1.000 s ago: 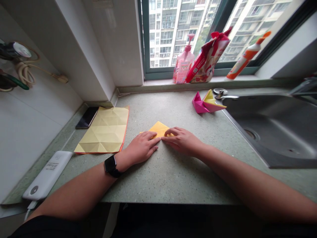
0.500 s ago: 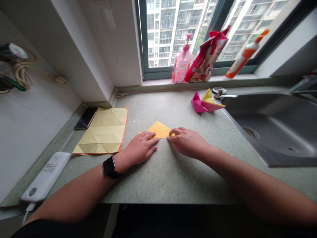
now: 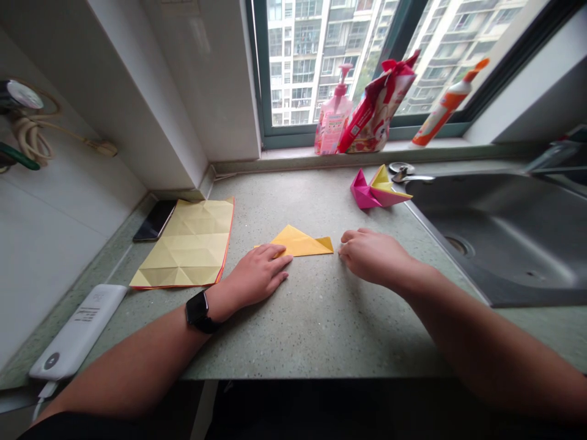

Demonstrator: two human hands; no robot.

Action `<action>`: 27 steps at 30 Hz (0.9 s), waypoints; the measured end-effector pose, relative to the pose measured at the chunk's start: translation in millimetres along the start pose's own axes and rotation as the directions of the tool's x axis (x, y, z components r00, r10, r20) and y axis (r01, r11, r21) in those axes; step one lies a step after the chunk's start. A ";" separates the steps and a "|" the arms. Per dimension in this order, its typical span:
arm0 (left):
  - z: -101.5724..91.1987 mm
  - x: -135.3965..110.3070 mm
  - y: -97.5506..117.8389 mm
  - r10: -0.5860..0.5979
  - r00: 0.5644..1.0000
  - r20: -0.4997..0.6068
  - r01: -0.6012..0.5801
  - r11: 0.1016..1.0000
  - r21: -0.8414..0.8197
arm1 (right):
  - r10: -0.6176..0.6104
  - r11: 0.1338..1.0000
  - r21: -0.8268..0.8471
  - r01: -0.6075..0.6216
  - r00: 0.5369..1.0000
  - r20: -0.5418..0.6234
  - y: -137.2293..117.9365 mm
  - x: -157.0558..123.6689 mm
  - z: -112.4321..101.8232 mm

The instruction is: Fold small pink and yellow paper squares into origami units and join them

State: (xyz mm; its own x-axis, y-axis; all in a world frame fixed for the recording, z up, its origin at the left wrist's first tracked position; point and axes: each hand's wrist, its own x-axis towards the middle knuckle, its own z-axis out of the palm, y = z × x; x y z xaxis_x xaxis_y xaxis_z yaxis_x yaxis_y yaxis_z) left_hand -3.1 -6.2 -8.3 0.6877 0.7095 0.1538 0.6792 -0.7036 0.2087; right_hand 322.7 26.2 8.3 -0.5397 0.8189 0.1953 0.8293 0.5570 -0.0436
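Note:
A folded yellow paper triangle [image 3: 298,242] lies on the speckled green countertop [image 3: 321,330], its long edge towards me and a darker flap at its right corner. My left hand [image 3: 257,275] rests flat on its left corner, covering that end. My right hand [image 3: 373,256] sits just right of the triangle, fingers loosely curled, holding nothing. Its fingertips are very near the paper's right tip but appear apart from it. A black watch [image 3: 198,311] circles my left wrist.
Left of my hands lie a creased yellow sheet with a red edge [image 3: 188,244], a phone [image 3: 153,220] and a white power bank [image 3: 77,324]. A pink-and-yellow origami boat [image 3: 380,190] stands beyond, by a steel sink [image 3: 495,232]. Bottles line the windowsill.
My right hand has slid right, off the triangle, uncovering its right corner. My left hand stays on the paper. The whole view has shifted slightly.

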 end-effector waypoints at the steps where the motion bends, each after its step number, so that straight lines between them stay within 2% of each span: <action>1: 0.4 0.1 -0.4 0.003 1.000 -0.001 -0.003 1.000 0.001 | 0.033 0.999 -0.042 -0.031 0.998 0.052 -1.9 1.8 -4.0; 2: 0.9 0.2 -1.0 0.007 1.000 -0.002 -0.007 1.000 0.004 | 0.075 0.995 -0.072 -0.071 0.996 0.057 -5.8 4.3 -8.4; 4: 2.2 0.5 -2.4 0.018 1.000 -0.003 -0.018 1.000 0.013 | 0.103 0.992 -0.067 -0.105 0.994 -0.036 -18.0 10.0 -14.9; 5: 3.1 0.6 -3.4 0.026 1.000 -0.006 -0.026 1.000 0.015 | 0.062 0.997 -0.033 -0.065 0.995 -0.084 -25.1 12.7 -15.7; 8: 6.5 0.4 -7.2 0.047 0.999 -0.005 -0.047 0.999 0.009 | -0.140 0.986 0.078 0.151 0.983 -0.122 -43.8 17.6 -5.3; 11: 9.5 -0.2 -10.8 0.057 0.998 -0.002 -0.057 0.998 -0.005 | -0.233 0.961 0.123 0.246 0.966 -0.111 -53.1 18.8 14.7; 15: 10.5 -0.4 -12.2 0.055 0.999 -0.004 -0.055 0.998 -0.017 | -0.258 0.958 0.115 0.264 0.964 -0.062 -54.9 19.2 29.4; 23: 1.7 -3.4 -9.6 0.008 0.997 -0.079 -0.002 0.998 0.067 | -0.259 0.958 0.113 0.265 0.964 -0.064 -52.7 19.0 28.9; 27: -7.8 -5.7 -13.1 -0.068 0.991 -0.120 0.082 0.990 0.117 | -0.277 0.952 0.115 0.282 0.959 -0.057 -50.8 18.6 29.9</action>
State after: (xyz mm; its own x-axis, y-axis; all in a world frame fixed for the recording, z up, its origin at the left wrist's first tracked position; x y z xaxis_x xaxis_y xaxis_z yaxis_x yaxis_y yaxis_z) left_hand -17.9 -0.7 -4.3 0.6046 0.7550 0.2537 0.7584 -0.6430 0.1063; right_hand 266.2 17.2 -15.2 -0.7393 0.6230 0.2556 0.6211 0.7775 -0.0987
